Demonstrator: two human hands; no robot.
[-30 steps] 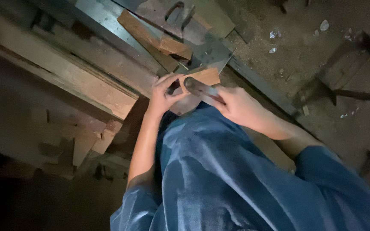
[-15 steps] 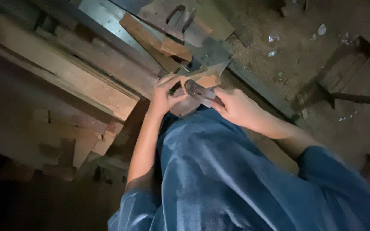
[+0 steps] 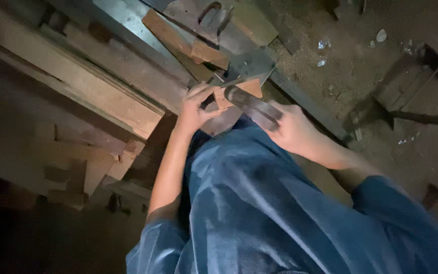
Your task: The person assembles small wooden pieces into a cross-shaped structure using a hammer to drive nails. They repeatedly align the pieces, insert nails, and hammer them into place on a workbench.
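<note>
Both hands busy | left hand (image 3: 194,107) steadies wood piece (image 3: 242,91) | right hand (image 3: 291,131) grips tool (image 3: 252,104)

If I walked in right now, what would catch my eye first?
At centre, two bare hands meet over a small orange-brown wooden piece: the left hand steadies it, and the right hand grips a dark, long-handled metal tool. Below spreads blue clothing; pale wooden planks run diagonally at upper left.
</note>
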